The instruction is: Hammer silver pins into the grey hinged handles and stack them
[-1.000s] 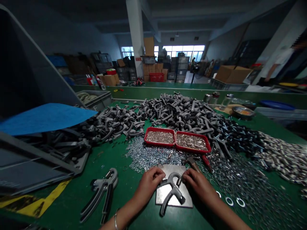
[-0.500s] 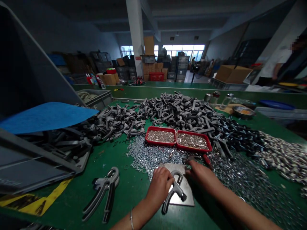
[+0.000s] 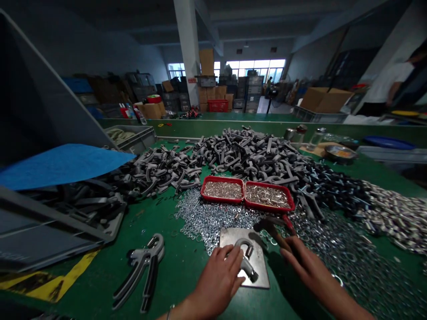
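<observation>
My left hand (image 3: 218, 280) presses its fingers over a grey hand-grip strengthener part (image 3: 248, 268) with a hooked top. This part lies on a square metal plate (image 3: 262, 276) on the green bench, its lower end hidden by the hand. My right hand (image 3: 305, 258) is closed round the wooden handle of a hammer (image 3: 278, 235), whose dark head hangs over the plate's upper right corner. Off to the left lies a two-handled grip strengthener (image 3: 147, 269) with a spring-like metal piece near its top.
Two red trays (image 3: 223, 201) of small metal pieces stand beyond the plate, among loose washers and nuts (image 3: 200, 222). Grey handles (image 3: 247, 151) are heaped behind. A grey crate (image 3: 60, 231) leans in at left; metal sleeves (image 3: 396, 213) lie at right. A person (image 3: 387, 84) stands at back right.
My right hand has lifted a hammer from beside the plate and moved right and nearer with it. My left hand has shifted down and further over the hand-grip part.
</observation>
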The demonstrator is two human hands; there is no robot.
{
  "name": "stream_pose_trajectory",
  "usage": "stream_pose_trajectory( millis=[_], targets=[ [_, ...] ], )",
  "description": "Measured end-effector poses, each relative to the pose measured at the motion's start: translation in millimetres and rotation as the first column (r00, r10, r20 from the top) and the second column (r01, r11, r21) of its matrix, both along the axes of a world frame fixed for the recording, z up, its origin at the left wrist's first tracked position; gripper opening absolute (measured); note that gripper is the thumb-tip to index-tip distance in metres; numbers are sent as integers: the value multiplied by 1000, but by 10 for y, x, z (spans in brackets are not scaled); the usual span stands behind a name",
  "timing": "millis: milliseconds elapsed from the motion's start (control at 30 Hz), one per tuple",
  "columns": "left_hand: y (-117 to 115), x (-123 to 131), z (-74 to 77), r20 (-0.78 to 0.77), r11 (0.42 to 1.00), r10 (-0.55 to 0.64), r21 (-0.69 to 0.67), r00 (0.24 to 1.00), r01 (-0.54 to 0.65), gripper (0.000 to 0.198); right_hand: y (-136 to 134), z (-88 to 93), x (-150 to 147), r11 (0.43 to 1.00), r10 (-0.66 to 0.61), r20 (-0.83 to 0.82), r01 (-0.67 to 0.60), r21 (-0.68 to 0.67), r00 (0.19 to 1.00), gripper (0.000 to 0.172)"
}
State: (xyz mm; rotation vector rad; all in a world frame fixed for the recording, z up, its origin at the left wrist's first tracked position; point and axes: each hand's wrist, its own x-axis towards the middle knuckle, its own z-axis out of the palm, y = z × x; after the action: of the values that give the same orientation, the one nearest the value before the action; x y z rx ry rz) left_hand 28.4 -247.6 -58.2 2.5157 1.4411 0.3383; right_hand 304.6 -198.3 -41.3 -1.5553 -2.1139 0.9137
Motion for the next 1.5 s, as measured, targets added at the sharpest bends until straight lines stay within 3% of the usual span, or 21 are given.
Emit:
stream_pose_trajectory(
  millis=[133,233,333,400,467,533,633,700,800,867,933,1000,1100,1233,1300,1367,1433,1500],
  targets=[
    [-73,44,18,34,996,66,-62,997,-63,51,-226,145,-51,992,79,67,-72,-105,995,28],
    [-66,34,-63,136,992,113,-74,984,-103,52,-290,246,-130,982,111,32,-104,-157,993,32],
    [-63,4,-196,244,976,212,-108,946,-191,67,-333,347,-272,986,108,-20,-110,-124,994,35],
    [-70,-4,-272,284,962,271,-127,920,-244,80,-347,358,-364,984,151,62,-144,-106,987,32],
    [-77,-2,-314,302,955,295,-127,907,-269,86,-342,300,-403,977,187,145,-169,-130,972,30],
    [-71,3,-314,301,954,299,-120,906,-275,86,-323,183,-360,973,169,85,-153,-172,982,33],
    [-7,10,-233,309,960,276,-129,910,-247,77,-266,-29,-148,972,-1,-87,-19,-232,996,44],
    [76,10,-138,373,947,302,-222,877,-231,70,-178,-138,42,965,-87,-84,63,-253,993,47],
    [224,-13,-3,507,839,443,-526,739,-141,60,68,-217,301,996,-56,120,64,-67,991,45],
    [298,-60,36,535,815,485,-564,692,-134,58,283,-244,415,987,-118,311,77,138,943,41],
    [328,-132,24,510,882,440,-399,739,-250,54,492,-280,465,959,-229,423,127,254,877,36],
    [309,-206,-19,437,925,376,-227,817,-304,42,657,-334,458,953,-268,460,162,256,847,29],
    [234,-243,-84,375,947,309,-212,874,-243,32,799,-408,418,964,-227,477,127,232,849,20],
    [197,-128,-115,326,952,283,-210,902,-223,55,849,-308,452,969,-197,456,102,225,868,15],
    [221,-63,-117,304,952,271,-225,913,-208,54,808,-128,437,957,-231,395,135,256,889,17],
    [250,-29,-128,299,948,276,-242,914,-207,50,706,82,302,947,-268,157,229,227,951,23],
    [264,-27,-153,311,947,283,-244,907,-211,47,554,228,25,953,-290,-249,303,18,924,31],
    [261,-41,-182,325,947,284,-240,902,-211,47,395,238,-337,939,-336,-522,240,-245,784,36]
  ],
)
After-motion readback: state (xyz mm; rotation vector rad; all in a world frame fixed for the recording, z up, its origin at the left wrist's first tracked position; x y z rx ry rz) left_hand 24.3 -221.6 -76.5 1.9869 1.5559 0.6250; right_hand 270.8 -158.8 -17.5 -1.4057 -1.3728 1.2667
